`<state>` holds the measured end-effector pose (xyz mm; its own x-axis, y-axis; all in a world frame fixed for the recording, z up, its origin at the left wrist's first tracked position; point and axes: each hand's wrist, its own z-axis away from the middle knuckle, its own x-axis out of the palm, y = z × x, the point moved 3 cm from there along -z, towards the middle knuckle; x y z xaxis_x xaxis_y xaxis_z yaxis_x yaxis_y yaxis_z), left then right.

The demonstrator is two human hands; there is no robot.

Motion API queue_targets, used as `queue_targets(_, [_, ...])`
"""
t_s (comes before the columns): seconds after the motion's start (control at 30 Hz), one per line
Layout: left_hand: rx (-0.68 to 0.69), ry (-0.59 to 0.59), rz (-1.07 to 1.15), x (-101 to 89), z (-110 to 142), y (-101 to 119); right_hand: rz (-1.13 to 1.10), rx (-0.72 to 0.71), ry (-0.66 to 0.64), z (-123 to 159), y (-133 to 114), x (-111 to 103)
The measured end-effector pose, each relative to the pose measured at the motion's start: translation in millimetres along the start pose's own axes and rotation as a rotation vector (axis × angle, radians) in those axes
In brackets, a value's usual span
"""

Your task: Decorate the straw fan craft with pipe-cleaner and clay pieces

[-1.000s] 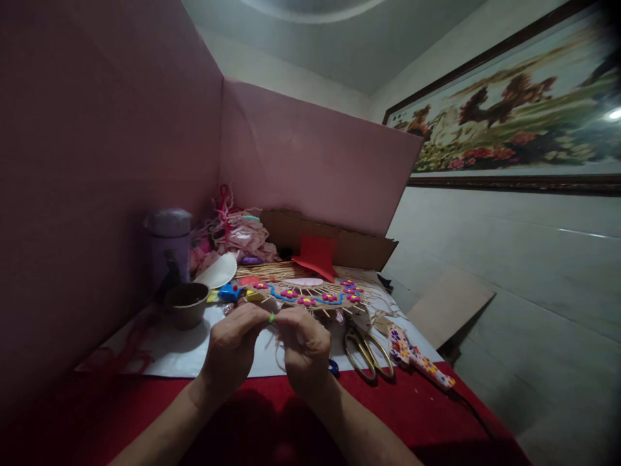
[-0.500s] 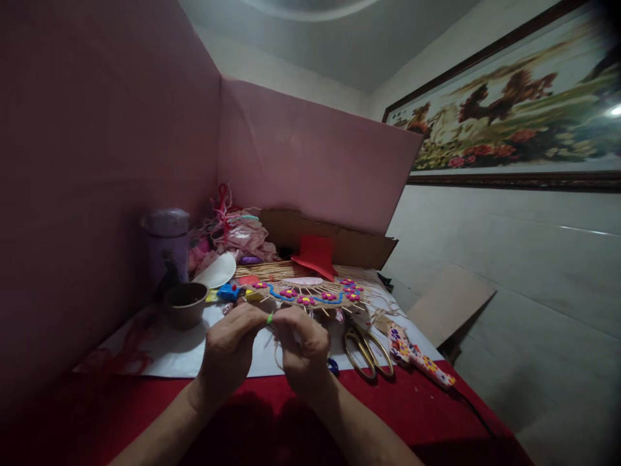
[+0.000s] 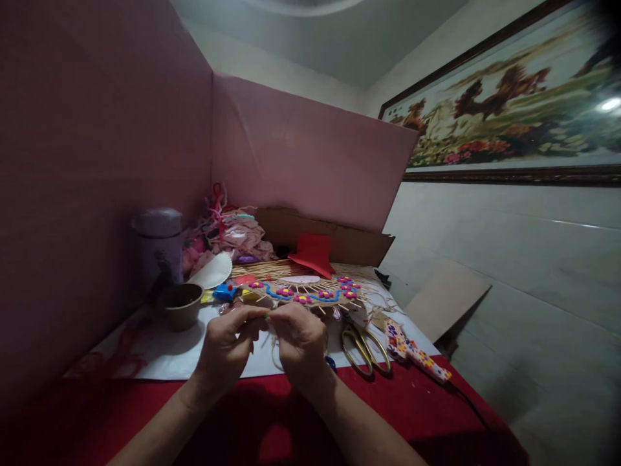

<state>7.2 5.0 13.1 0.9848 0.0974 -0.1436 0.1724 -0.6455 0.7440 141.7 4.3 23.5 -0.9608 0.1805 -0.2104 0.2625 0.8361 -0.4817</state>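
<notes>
1. Two bare hands meet above the near part of the surface: the left hand and the right hand, fingertips almost touching.
2. Between them is a small green piece of soft-looking material, mostly hidden, with only a speck showing where the fingertips come together.
3. The left fingers are pressed together on its left side; the right fingers pinch it from the other side. How deep it sits in either grip cannot be told.
4. Just beyond the hands lies a curved brown cardboard craft piece with pink clay flowers, a wavy blue line and thin sticks.
5. Gold-handled metal scissors lie to the right of the right hand, and a flower-patterned handheld tool with a black cord lies farther right.
6. A brown round bowl stands left of the left hand on the white sheet, near a purple cylindrical container bearing a dark printed figure.
7. Small dark marks in the upper left corner of the framed horse picture are too small to read; no brand or label is legible.
</notes>
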Motion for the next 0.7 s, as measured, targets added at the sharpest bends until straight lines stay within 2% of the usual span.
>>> queue_targets(0.07, [-0.132, -0.027, 0.148, 1.4, -1, -2, 0.019, 0.003, 0.049, 1, 0, -1])
queue_targets(0.13, [-0.233, -0.071, 0.297, 3.3, -2, -2, 0.001, 0.067, 0.089, 1, 2, -2])
queue_targets(0.27, [-0.335, -0.142, 0.461, 5.6, -4, 0, -0.06, 0.119, 0.02, 1, 3, 1])
queue_targets(0.4, [-0.386, -0.139, 0.493, 6.9, -3, -2, -0.051, 0.132, -0.042, 2, 4, 5])
queue_targets(0.53, [-0.395, -0.097, 0.437, 8.8, -4, -3, -0.113, 0.26, -0.057, 2, 12, 8])
queue_targets(0.7, [-0.44, -0.132, 0.493, 12.5, -6, -7, -0.246, 0.368, -0.037, 0, 18, 9])
